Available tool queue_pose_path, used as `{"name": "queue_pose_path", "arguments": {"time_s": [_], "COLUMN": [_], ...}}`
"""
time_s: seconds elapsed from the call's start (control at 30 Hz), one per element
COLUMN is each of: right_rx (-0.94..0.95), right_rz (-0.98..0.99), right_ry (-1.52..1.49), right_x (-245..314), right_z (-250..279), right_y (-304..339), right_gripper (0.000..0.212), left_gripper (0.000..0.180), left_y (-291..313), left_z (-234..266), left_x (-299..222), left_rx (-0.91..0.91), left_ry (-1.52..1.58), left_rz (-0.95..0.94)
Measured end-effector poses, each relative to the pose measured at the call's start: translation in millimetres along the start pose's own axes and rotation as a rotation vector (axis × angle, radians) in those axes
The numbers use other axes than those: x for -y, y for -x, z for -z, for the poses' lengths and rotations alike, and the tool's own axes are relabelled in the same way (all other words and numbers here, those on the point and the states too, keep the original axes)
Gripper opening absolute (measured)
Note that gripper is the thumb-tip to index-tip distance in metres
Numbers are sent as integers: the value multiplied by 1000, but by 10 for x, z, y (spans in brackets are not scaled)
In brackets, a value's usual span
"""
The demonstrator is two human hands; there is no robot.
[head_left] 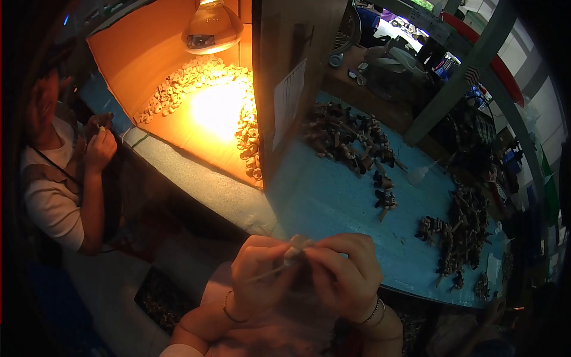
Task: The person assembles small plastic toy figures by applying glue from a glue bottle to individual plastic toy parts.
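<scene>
Left fingers (267, 249), right fingers (340, 254) pinch small pale piece (300, 242); blue tabletop (333, 202) beyond; glowing bulb (212, 28) lights cardboard box (140, 56).

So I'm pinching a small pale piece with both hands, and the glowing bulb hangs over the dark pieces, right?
Not quite: the head view shows the glowing bulb above the pale pieces inside the board enclosure, not over the dark pieces. Your left hand and right hand do pinch the small pale piece.
</scene>
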State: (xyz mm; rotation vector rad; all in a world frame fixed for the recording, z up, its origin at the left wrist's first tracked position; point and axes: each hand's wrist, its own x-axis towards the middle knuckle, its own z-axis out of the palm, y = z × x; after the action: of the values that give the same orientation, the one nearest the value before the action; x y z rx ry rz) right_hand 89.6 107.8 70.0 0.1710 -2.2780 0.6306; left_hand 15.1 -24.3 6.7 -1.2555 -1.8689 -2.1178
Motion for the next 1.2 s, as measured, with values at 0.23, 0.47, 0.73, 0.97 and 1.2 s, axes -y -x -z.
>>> {"name": "queue_pose_path", "arguments": {"time_s": [0.23, 0.47, 0.73, 0.97, 1.2], "right_rx": [106, 236, 197, 110, 73], "right_rz": [-77, -157, -144, -143, -117], "right_ry": [-91, -130, -71, 114, 274], "right_x": [-60, -130, -96, 60, 24], "right_z": [49, 105, 13, -110, -208], "right_y": [-98, -147, -45, 106, 164], "right_gripper": [21, 18, 29, 47, 53], "left_gripper": [28, 30, 28, 27, 22], "left_y": [-12, 49, 18, 28, 12], "left_z": [-31, -24, -48, -119, -265], "left_x": [-23, 93, 77, 97, 3], "left_rx": [-75, 11, -30, -101, -186], "left_ry": [-22, 258, 56, 13, 283], "left_rz": [36, 273, 135, 134, 279]}}
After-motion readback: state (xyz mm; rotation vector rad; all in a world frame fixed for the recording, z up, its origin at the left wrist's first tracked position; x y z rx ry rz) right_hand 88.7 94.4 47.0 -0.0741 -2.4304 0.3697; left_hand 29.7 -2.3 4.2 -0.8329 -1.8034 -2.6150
